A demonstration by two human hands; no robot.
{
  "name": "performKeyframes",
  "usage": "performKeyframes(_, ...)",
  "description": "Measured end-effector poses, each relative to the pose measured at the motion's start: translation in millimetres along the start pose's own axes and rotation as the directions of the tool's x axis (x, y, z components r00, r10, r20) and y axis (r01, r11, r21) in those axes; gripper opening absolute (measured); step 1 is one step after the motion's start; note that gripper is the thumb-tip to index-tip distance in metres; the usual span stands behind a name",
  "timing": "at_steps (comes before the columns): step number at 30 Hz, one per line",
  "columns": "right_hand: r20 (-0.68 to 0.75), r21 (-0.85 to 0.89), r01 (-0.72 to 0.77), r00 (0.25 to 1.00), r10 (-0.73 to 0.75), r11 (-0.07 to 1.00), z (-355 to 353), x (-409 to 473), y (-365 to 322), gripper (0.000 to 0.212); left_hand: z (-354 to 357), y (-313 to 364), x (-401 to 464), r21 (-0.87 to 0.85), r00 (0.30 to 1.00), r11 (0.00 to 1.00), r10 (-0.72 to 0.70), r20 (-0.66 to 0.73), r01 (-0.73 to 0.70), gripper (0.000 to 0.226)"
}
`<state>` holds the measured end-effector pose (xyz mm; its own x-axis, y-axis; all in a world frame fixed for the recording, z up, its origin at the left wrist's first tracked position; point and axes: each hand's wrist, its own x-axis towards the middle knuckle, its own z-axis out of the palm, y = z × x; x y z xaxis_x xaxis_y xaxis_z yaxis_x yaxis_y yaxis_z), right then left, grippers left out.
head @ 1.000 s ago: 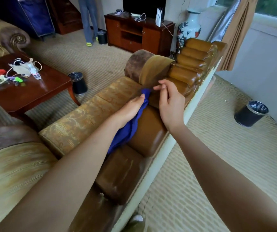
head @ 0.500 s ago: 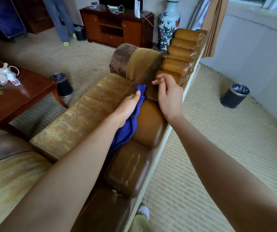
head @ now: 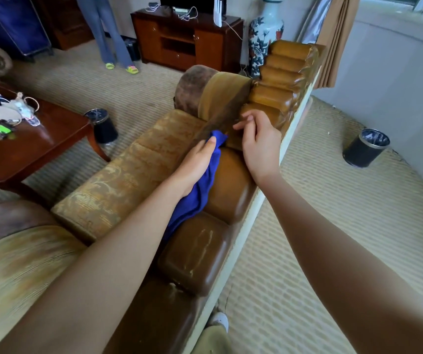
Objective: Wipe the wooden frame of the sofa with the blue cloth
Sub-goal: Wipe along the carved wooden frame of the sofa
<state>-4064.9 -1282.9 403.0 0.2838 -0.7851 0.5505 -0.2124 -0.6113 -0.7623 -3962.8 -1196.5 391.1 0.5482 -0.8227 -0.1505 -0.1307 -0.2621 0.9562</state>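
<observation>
Blue cloth [head: 200, 185] is bunched under the left hand [head: 196, 166], which grips it and presses it into the seam where the gold fabric back cushions meet the glossy brown top rail of the sofa frame [head: 227, 182]. Compared with a second ago, that hand and the cloth tip have crept a little farther along the rail toward the far armrest roll, while the tail of the cloth still trails back toward the near end. The right hand [head: 259, 141] has kept pace beside it; it rests on the next rounded brown section, fingers loosely curled and touching the rail, holding nothing that I can make out. My reading is that the wiping is under way along the back rail, with the stepped far sections [head: 284, 72] and the near ones by the person's body likely still to be covered. As for containers, a small dark bin [head: 365, 148] stands on the carpet to the right, well apart from the sofa, lined with a shiny bag; I cannot see anything inside. A second dark bin [head: 101, 126] sits by the leg of the coffee table [head: 39, 141] on the left, its contents also unclear.
</observation>
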Motion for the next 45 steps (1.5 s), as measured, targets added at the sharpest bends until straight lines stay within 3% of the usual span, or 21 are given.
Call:
performKeyframes(5,-0.041,0.021,-0.026,0.999,0.027,0.999,-1.8,-1.4,1.6,0.022,-0.5,9.4,29.6,0.094,0.989,0.990,-0.114,0.094,0.105,0.049)
performKeyframes(12,-0.023,0.010,-0.026,0.999,0.026,1.000,-3.1,-2.1,-2.6,0.022,0.9,2.1,10.4,0.027,0.999,0.998,-0.049,0.015,0.049,0.051)
performKeyframes(16,0.039,-0.044,-0.003,0.999,0.004,0.999,-5.3,-4.2,-4.7,0.025,5.4,2.4,-3.4,0.080,0.998,0.996,0.037,-0.050,-0.033,0.050)
performKeyframes(21,0.195,-0.116,0.129,0.975,-0.105,0.985,-5.5,-7.9,-12.5,0.033,4.1,-20.4,-30.1,0.206,0.964,0.952,0.250,-0.093,-0.227,0.032)
performKeyframes(25,0.349,-0.159,0.350,0.895,-0.279,0.923,-7.1,-43.0,-17.4,0.037,0.2,-44.0,-70.8,0.250,0.938,0.912,0.345,-0.032,-0.326,0.050)
performKeyframes(29,0.384,-0.098,0.423,0.851,-0.358,0.901,-9.5,-83.4,-22.4,0.037,-5.5,-70.4,-105.0,0.465,0.950,0.837,0.310,0.032,-0.289,0.064)
performKeyframes(34,0.475,0.017,0.510,0.753,-0.456,0.860,3.0,-152.0,-25.7,0.029,-19.3,-97.9,-131.2,0.628,0.998,0.775,0.051,0.044,-0.068,0.068)
performKeyframes(38,0.489,-0.055,0.513,0.762,-0.425,0.857,4.4,-159.3,-20.8,0.032,-15.9,-82.4,-136.2,0.572,0.998,0.819,0.050,0.024,-0.054,0.067)
performKeyframes(42,0.425,-0.090,0.516,0.793,-0.436,0.852,-12.1,-147.5,-21.3,0.038,-38.9,-85.1,-138.5,0.173,0.991,0.985,-0.029,0.131,0.006,0.083)
performKeyframes(45,0.302,-0.153,0.530,0.829,-0.471,0.834,-15.4,-139.1,-16.8,0.034,-38.0,-91.5,-134.6,0.382,0.992,0.922,0.014,0.124,-0.060,0.078)
